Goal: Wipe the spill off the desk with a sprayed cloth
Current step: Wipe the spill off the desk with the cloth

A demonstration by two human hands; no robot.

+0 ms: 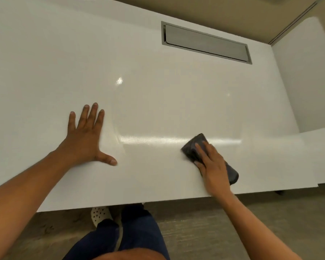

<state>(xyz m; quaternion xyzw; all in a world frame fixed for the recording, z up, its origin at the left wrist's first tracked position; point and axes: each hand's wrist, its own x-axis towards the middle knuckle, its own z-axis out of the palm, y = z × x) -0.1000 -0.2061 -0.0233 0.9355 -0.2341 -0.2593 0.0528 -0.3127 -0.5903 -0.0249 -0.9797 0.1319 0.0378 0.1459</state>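
Nearest the counter's point(158, 53) front edge, the right hand point(212, 166) lies flat on a dark folded cloth point(192, 150), fingers extended and pressing it against the white surface; it presses more than it grips. The cloth sits near that edge, well right of the left hand point(84, 139), which rests palm down with fingers spread, holding nothing and serving as a brace.

Between the two hands a wet sheen point(158, 139) reflects a bright streak, bounded on its left by a curved margin close to the left hand. No distinct puddle can be made out; whether this film is spill or spray cannot be determined.

Recommendation for the stroke in hand: keep the palm flat, maintain even pressure, overlap passes across the sheen toward its curved margin, and turn the cloth to a fresh face if streaks remain.

Farther back, a recessed metal cable hatch point(204, 42) is set into the counter, dry and clear of the work.

Count: two hands, one cloth, one hatch, one wet patch.
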